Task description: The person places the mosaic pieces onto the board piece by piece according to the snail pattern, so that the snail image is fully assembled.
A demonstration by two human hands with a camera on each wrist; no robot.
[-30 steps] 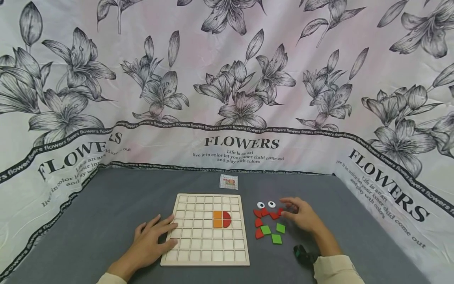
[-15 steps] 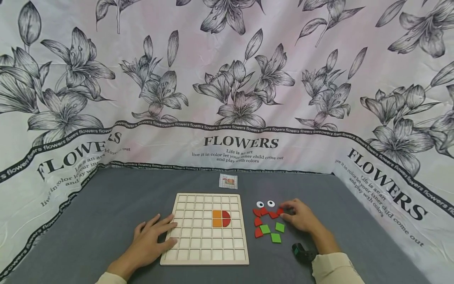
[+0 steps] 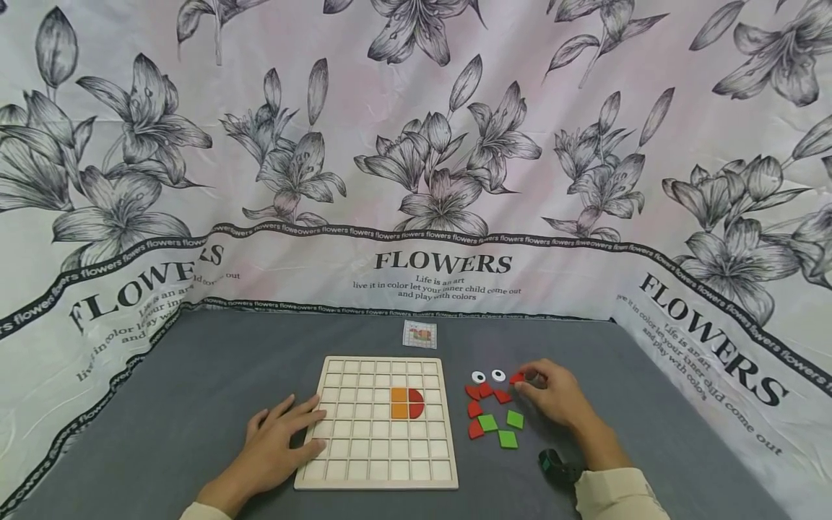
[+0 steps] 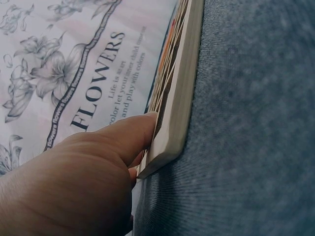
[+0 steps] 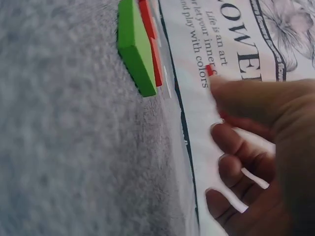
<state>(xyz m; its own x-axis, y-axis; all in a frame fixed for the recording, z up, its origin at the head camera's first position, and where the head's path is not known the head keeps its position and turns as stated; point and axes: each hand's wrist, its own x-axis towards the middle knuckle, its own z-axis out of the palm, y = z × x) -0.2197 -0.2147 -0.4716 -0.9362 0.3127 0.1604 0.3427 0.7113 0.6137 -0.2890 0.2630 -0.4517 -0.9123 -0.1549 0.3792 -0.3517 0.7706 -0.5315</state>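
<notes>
My left hand (image 3: 276, 444) rests on the left edge of a pale wooden grid board (image 3: 351, 451), fingers spread over its frame. In the left wrist view the thumb (image 4: 140, 130) lies along the rim of the board (image 4: 177, 113). On the grid sit two orange squares (image 3: 399, 403) and, against their right side, two red quarter-circles (image 3: 416, 403) forming a half disc. To the right of the board, my right hand (image 3: 552, 393) pinches a red quarter-circle piece (image 3: 516, 378) between thumb and fingers. In the right wrist view only slivers of that red piece (image 5: 209, 70) show past the fingertips.
Beside the board lie several loose red pieces (image 3: 475, 409), three green diamonds (image 3: 508, 439) and two white eye discs (image 3: 497, 375). A small picture card (image 3: 419, 334) lies behind the board. A black device (image 3: 555, 466) is by the right wrist. Flowered cloth (image 3: 448, 282) encloses the table.
My right hand has taken hold of the rightmost red quarter-circle and lifted it slightly up and away from the other pieces. The left hand stays on the board.
</notes>
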